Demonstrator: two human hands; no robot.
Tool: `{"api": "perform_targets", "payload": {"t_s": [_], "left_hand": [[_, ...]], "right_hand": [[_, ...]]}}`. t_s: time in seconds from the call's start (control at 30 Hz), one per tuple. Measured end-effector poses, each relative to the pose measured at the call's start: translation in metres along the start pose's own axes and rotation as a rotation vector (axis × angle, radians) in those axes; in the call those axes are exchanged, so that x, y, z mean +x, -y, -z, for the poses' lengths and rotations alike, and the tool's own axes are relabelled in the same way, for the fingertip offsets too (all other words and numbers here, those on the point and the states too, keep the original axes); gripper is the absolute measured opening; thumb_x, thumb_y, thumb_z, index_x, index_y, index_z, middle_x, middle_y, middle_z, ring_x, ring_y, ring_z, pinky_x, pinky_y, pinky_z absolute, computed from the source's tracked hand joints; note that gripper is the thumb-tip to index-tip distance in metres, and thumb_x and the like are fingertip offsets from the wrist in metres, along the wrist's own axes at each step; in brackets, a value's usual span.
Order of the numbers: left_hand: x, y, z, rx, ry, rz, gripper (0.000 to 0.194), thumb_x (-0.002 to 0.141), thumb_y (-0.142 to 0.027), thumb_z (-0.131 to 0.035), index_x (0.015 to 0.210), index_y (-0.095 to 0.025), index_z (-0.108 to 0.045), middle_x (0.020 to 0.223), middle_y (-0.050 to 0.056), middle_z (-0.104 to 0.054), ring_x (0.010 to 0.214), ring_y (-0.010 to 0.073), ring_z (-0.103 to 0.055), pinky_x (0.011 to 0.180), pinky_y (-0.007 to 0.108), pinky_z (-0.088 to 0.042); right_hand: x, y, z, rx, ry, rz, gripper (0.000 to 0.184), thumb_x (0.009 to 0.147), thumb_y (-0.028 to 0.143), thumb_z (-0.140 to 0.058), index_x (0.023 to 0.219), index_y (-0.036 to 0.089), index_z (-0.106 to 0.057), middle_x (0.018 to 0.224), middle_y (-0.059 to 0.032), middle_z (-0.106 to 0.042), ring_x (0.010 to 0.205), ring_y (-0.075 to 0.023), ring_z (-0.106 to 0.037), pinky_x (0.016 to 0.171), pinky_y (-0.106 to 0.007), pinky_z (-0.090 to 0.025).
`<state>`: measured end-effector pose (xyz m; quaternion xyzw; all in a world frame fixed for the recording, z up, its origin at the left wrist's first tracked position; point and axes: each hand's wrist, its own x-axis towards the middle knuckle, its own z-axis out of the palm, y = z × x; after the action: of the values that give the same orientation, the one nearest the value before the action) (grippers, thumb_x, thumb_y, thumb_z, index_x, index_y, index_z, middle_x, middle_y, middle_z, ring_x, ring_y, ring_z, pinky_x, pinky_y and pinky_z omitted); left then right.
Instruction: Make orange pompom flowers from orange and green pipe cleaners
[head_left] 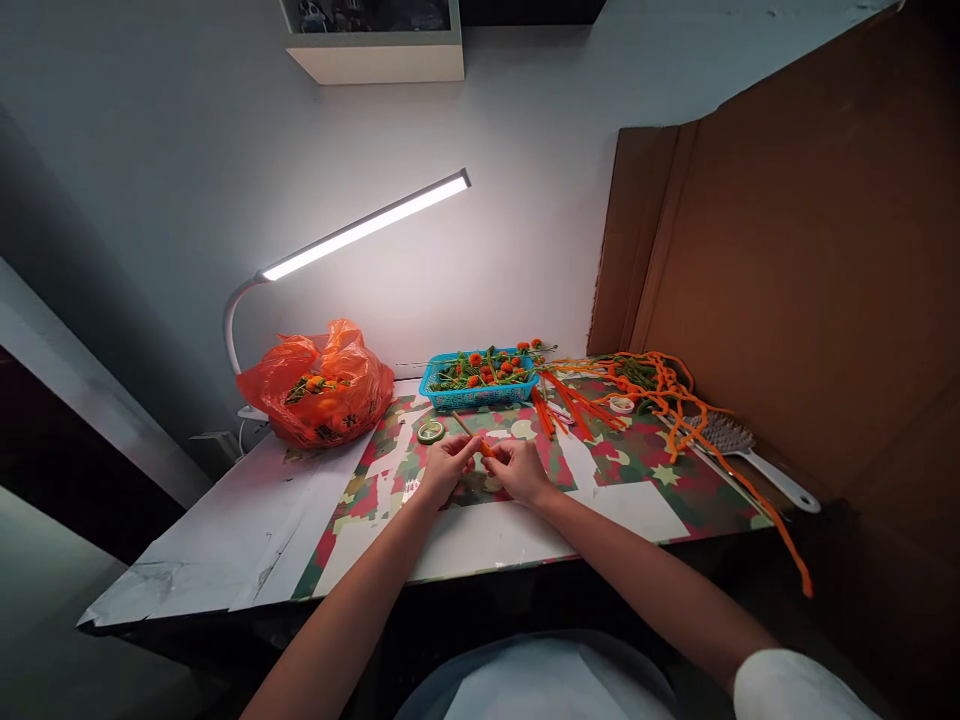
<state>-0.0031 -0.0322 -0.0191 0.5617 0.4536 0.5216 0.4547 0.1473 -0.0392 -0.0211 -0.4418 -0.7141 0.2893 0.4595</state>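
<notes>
My left hand [447, 466] and my right hand [519, 470] meet over the middle of the patterned table cover [645, 470]. Between their fingertips sits a small orange piece [486, 449], pinched from both sides. A thin stick [463, 424] slants up and away from my left fingers; whether it joins the orange piece I cannot tell. A round roll of green tape [430, 431] lies just beyond my left hand.
A blue basket [477, 381] of orange-and-green pieces stands behind my hands, an orange plastic bag [319, 385] to its left. Orange pipe cleaners [660, 395] and a white-handled brush [750, 452] lie at the right by a cardboard wall [795, 270]. A lit desk lamp [360, 228] reaches overhead.
</notes>
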Motion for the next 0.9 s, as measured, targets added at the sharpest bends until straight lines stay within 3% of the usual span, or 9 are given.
{"api": "perform_targets", "payload": {"t_s": [0.2,0.37,0.43,0.53,0.73,0.9], "left_hand": [[0.006,0.005,-0.002,-0.022,-0.014,-0.021,0.040,0.065,-0.052,-0.070,0.071,-0.013,-0.067,0.048,-0.003,-0.054,0.040,0.0062,-0.043,0.040,0.018,-0.029],[0.021,-0.002,0.012,-0.330,-0.282,-0.013,0.045,0.050,-0.050,-0.079,0.070,-0.012,-0.065,0.048,-0.005,-0.050,0.041,0.0043,-0.044,0.040,0.015,-0.033],[0.024,-0.004,0.021,-0.413,-0.378,-0.003,0.047,0.047,-0.048,-0.081,0.072,-0.012,-0.064,0.052,-0.005,-0.052,0.041,0.0030,-0.043,0.039,0.014,-0.033],[0.024,-0.006,0.028,-0.454,-0.418,0.009,0.049,0.044,-0.045,-0.082,0.075,-0.012,-0.064,0.058,-0.004,-0.056,0.042,0.0023,-0.045,0.039,0.014,-0.035],[0.018,-0.008,0.024,-0.470,-0.311,0.050,0.043,0.054,-0.042,-0.080,0.082,-0.014,-0.065,0.068,0.000,-0.063,0.049,0.0055,-0.055,0.045,0.015,-0.044],[0.007,-0.006,0.017,-0.345,0.018,0.119,0.052,0.056,-0.036,-0.081,0.102,-0.019,-0.064,0.099,0.007,-0.068,0.060,0.0098,-0.061,0.048,0.018,-0.045]], "right_hand": [[0.004,0.001,-0.003,-0.008,-0.028,0.029,0.022,0.075,0.022,-0.060,0.054,0.016,-0.061,0.052,-0.0004,-0.060,0.051,-0.0105,-0.049,0.053,-0.022,-0.035],[0.010,0.002,-0.005,0.014,0.012,0.033,0.019,0.081,0.033,-0.058,0.076,0.016,-0.066,0.055,0.0011,-0.059,0.053,-0.0113,-0.051,0.053,-0.021,-0.035],[0.009,0.000,-0.003,0.032,0.076,0.006,0.024,0.086,0.030,-0.049,0.075,0.016,-0.064,0.055,0.0013,-0.058,0.054,-0.0109,-0.052,0.053,-0.021,-0.035],[0.008,-0.003,0.000,0.025,0.146,-0.016,0.030,0.090,0.025,-0.040,0.070,0.017,-0.061,0.055,0.0017,-0.056,0.054,-0.0106,-0.052,0.054,-0.021,-0.034],[0.007,-0.005,-0.002,0.037,0.205,0.002,0.023,0.089,0.023,-0.042,0.072,0.017,-0.057,0.057,0.0026,-0.053,0.055,-0.0106,-0.049,0.054,-0.021,-0.032],[0.006,-0.004,-0.003,0.009,0.188,0.028,0.025,0.088,0.021,-0.042,0.068,0.016,-0.056,0.058,0.0021,-0.052,0.058,-0.0109,-0.048,0.055,-0.021,-0.030]]}}
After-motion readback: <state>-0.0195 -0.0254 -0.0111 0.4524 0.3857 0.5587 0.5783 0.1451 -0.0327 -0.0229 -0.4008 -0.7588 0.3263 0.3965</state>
